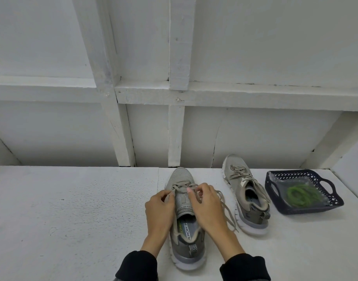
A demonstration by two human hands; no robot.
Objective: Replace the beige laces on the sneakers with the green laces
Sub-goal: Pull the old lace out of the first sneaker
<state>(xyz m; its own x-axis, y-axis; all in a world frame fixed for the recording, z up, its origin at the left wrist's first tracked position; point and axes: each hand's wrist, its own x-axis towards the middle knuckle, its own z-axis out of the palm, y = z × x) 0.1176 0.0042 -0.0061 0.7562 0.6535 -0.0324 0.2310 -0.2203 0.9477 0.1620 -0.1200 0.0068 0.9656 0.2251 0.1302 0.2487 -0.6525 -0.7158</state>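
A grey sneaker (184, 230) stands in front of me, toe pointing away, threaded with a beige lace (226, 207). My left hand (159, 211) grips the shoe's left side at the eyelets and pinches the lace there. My right hand (206, 201) pinches the lace over the tongue; loose lace ends trail to the right on the table. A second grey sneaker (245, 195) with its own beige laces stands to the right. Green laces (301, 194) lie coiled in a dark blue basket (275, 191) at the far right.
The white table (72, 220) stretches wide to the left. A white panelled wall with wooden battens (176, 136) rises right behind the table's back edge. Black sleeves cover both my forearms.
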